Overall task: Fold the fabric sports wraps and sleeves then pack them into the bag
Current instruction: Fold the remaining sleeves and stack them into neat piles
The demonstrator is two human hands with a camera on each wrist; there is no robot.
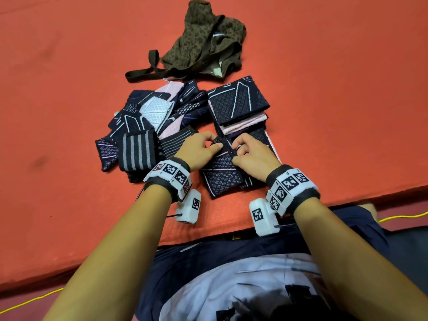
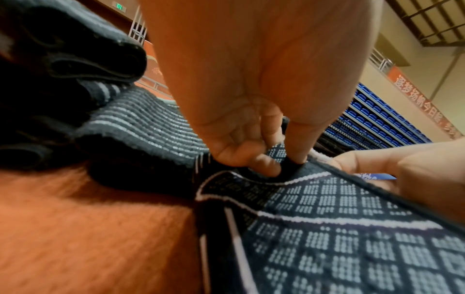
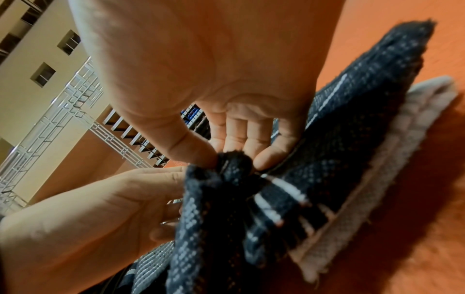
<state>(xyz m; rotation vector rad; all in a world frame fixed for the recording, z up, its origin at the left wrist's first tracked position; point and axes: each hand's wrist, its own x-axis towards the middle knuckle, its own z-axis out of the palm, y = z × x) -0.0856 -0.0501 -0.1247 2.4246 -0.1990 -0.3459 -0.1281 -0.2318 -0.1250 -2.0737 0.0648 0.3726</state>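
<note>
A dark navy sleeve [image 1: 222,176] with a white diamond pattern lies on the orange mat just in front of me. My left hand [image 1: 209,144] pinches its far edge between thumb and fingers [image 2: 261,163]. My right hand [image 1: 238,151] pinches a bunched fold of the same sleeve [image 3: 234,165] close beside it. Behind them sits a stack of folded navy and pink sleeves [image 1: 238,103]. A loose pile of wraps and sleeves [image 1: 143,126] lies to the left. The leopard-print bag [image 1: 206,42] rests farther back, slumped, with its dark strap [image 1: 148,70] trailing left.
The orange mat [image 1: 69,100] spreads wide on both sides. Its front edge [image 1: 347,193] runs just before my body. A yellow cable [image 1: 30,300] lies on the floor below the mat. A striped grey wrap [image 1: 136,150] sits at the pile's near side.
</note>
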